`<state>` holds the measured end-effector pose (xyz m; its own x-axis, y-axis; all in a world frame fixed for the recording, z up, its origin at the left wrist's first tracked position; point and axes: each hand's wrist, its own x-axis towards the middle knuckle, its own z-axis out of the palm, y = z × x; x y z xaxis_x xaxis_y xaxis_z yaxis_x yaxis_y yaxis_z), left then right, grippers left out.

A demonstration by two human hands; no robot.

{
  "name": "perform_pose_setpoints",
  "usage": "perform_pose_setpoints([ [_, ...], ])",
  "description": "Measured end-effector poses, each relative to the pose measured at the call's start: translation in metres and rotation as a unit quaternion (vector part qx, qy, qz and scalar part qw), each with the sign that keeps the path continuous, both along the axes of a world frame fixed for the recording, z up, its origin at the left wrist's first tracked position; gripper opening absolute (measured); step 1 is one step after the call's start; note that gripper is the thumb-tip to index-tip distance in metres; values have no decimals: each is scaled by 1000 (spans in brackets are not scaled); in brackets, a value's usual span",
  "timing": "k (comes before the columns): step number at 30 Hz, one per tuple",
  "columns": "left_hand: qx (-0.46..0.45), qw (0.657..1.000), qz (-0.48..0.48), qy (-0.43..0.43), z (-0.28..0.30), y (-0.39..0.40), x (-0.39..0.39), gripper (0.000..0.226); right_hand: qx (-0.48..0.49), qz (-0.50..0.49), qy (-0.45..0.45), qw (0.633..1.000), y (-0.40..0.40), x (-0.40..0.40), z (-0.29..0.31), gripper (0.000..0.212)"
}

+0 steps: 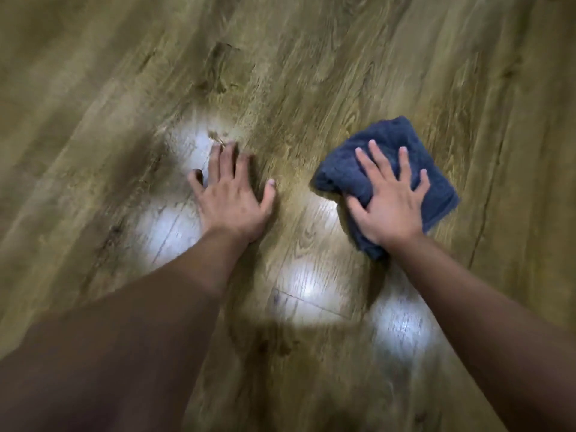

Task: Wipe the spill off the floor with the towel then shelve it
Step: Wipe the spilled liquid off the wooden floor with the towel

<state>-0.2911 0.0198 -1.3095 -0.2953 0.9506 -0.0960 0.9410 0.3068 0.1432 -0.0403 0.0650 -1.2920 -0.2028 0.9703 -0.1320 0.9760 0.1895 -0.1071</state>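
A folded dark blue towel [436, 191] lies flat on the wooden floor [311, 73] at centre right. My right hand [389, 201] presses down on it with fingers spread and the thumb tucked against its near-left edge. My left hand [232, 194] rests palm down on the bare floor to the left of the towel, fingers apart, holding nothing. Bright glare patches [187, 145] shine on the boards around both hands; the picture is blurred and I cannot make out a spill.
Brown wood-grain planks fill the whole view, running diagonally. A plank seam [314, 302] crosses below the hands. No shelf or other object shows.
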Motion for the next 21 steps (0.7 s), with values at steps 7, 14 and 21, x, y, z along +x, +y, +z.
perform_pose_setpoints([
  [7, -10, 1000, -2, 0, -1, 1, 0, 70, -2, -83, 15, 996, 53, -8, -2, 77],
  [14, -1, 1000, -5, -14, -1, 2, 1, 67, -12, -148, 12, 989, 113, -19, -2, 77],
  [21, 15, 1000, -8, -18, -2, 1, 0, 66, -32, -36, 3, 999, 54, -26, 7, 80],
])
